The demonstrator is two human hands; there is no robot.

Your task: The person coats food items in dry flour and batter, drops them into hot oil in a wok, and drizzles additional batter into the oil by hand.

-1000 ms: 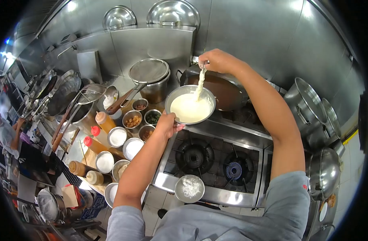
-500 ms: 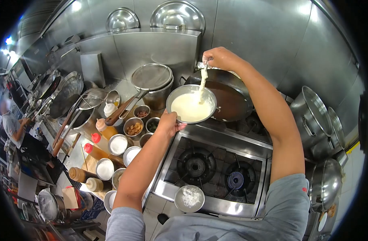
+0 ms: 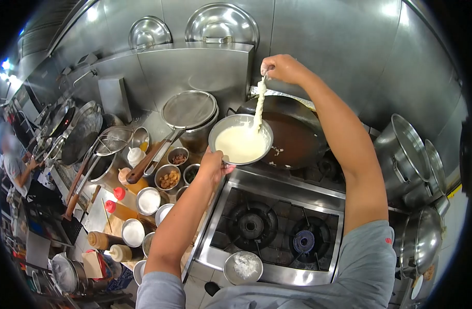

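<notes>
Stainless steel covers the back wall (image 3: 339, 56), and below it stands a silver-framed gas stove (image 3: 215, 256) with two black burners at the front; a bluish ring shows in the right one. Behind these sits a wide dark wok (image 3: 298, 105) of brown liquid, where pale flecks show more plainly than a second ago. Beside the stove, the worktop (image 3: 96, 216) carries a steel pot (image 3: 195, 138) topped by a round mesh strainer (image 3: 189, 109), squeeze bottles and small metal bowls, one holding golden-brown pieces (image 3: 168, 179) and another white powder (image 3: 148, 200).

At the wok's near left edge in the view, the round metal bowl of creamy batter (image 3: 236, 147) is held up by the left hand (image 3: 213, 166), which grips its near left rim, thumb on top. The bowl now appears slightly lower and farther left than in the earlier frames.

Above it, the right hand (image 3: 280, 68) pinches the top of a long, batter-coated strip (image 3: 259, 105), fingers closed narrowly. The hand has risen relative to the bowl, so a longer stretch of strip hangs clear, nearly upright, its lower end still meeting the batter. What lies under the coating cannot be told.

Near the stove's front edge is a smaller metal bowl of clumped white powder (image 3: 243, 268), apart from both hands.
</notes>
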